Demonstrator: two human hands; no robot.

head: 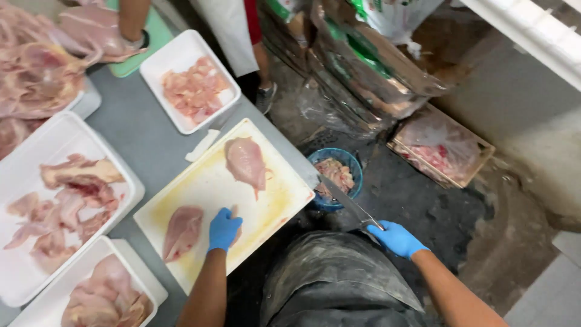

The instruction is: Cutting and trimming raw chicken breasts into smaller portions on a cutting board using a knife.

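two fillets [245, 160] on cutting board [206, 194], trays [36, 151] left of it, bowl [336, 177] on floor right

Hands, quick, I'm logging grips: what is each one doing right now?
Left hand: closed, resting on the cutting board, holding nothing I can make out.
Right hand: closed on knife.

The knife [348, 203] has a long, narrow steel blade and a dark handle. It is held off the cutting board [200, 194], past its right corner, with the tip pointing up and left toward that corner and the blade slanting over the floor. The chicken breast [181, 230] nearest the hands is pale pink, raw and skinless. It lies flat near the near-left edge of the stained white board, lengthwise along that edge.
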